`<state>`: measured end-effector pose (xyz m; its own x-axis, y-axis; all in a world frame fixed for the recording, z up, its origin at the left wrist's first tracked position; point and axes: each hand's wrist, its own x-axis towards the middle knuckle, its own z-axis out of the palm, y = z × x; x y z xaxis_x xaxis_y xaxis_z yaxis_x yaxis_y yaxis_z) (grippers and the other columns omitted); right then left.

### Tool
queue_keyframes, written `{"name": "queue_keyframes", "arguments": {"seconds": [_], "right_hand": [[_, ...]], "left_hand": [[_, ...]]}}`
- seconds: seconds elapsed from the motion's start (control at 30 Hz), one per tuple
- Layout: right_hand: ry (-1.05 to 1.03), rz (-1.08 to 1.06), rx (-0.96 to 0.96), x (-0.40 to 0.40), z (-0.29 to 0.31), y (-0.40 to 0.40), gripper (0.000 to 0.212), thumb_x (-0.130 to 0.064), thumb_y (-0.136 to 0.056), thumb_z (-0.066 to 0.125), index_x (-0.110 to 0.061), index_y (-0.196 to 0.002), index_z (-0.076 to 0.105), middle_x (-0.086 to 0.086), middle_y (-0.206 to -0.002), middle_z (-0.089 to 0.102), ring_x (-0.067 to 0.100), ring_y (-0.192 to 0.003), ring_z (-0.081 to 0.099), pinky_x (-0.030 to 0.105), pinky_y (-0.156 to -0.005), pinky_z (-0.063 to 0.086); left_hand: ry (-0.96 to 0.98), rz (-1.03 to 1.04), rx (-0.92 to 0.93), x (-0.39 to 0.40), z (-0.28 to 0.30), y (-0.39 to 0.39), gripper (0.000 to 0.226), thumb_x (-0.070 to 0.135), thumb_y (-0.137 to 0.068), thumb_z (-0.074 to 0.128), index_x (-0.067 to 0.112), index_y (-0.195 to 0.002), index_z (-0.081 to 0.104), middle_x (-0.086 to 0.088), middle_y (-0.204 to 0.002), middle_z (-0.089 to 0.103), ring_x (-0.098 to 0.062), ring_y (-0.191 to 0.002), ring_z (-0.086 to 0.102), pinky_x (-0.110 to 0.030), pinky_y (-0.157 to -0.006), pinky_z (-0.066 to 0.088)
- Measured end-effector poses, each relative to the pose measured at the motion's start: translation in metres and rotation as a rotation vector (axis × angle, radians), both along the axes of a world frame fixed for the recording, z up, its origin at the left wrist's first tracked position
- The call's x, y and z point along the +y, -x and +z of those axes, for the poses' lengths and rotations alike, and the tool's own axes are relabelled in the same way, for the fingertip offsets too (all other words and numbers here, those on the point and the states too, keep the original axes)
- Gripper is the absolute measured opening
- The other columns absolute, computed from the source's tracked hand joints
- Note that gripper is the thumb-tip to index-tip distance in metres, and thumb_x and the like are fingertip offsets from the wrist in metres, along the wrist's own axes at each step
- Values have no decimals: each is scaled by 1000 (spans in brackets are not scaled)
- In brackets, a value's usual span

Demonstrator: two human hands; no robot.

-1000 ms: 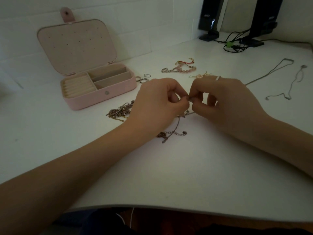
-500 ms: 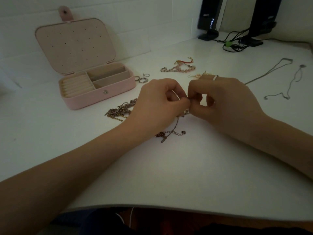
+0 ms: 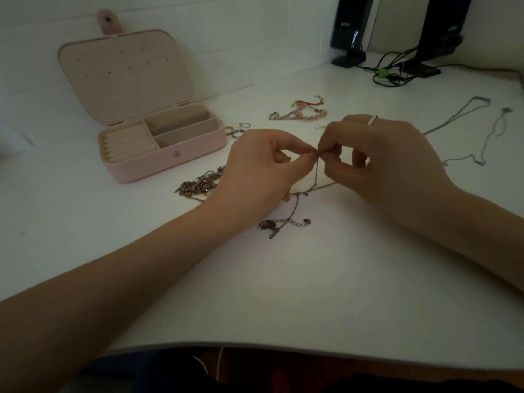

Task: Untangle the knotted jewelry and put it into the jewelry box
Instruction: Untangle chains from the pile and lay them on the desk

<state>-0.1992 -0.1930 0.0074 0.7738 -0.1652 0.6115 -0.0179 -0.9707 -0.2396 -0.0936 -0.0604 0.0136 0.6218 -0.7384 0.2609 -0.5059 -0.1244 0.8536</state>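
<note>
Fingers (image 3: 307,157) of the left hand (image 3: 261,168) and those of the right hand (image 3: 388,163) meet tip to tip, each curled in a pinch on a thin chain (image 3: 295,208) lifted above the white table (image 3: 283,293); its tail and clasp lie on the table below the hands. The pink jewelry box (image 3: 167,163) stands open to the left, its compartments bare
</note>
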Motion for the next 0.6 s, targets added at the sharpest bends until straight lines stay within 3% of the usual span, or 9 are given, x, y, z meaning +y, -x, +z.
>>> {"name": "queue_keyframes", "arguments": {"seconds": [0.23, 0.4, 0.6], "right_hand": [[180, -58, 11, -2, 0, 0, 18, -29, -84, 43, -19, -84, 58, -9, -79, 55, 15, -54, 46, 34, -49, 47], [-10, -9, 20, 0, -1, 0, 14, -32, -82, 46, -24, -84, 58, -17, -73, 48, 6, -58, 47, 35, -55, 47], [-116, 0, 37, 4, 0, 0, 10, -31, -80, 51, -25, -83, 59, -18, -75, 54, 9, -62, 52, 39, -60, 48]], "left_hand": [[3, 1, 69, -2, 1, 0, 13, 12, -90, 61, 14, -85, 73, 5, -36, 51, -3, -30, 39, -8, -40, 31], [10, -23, 58, -1, 1, 3, 4, 18, -87, 67, 17, -86, 71, 4, -40, 56, -2, -33, 45, -11, -43, 35], [28, 12, -39, 0, -2, 0, 4, 11, -83, 70, 11, -80, 71, 4, -42, 57, 0, -36, 51, -8, -48, 37]]}}
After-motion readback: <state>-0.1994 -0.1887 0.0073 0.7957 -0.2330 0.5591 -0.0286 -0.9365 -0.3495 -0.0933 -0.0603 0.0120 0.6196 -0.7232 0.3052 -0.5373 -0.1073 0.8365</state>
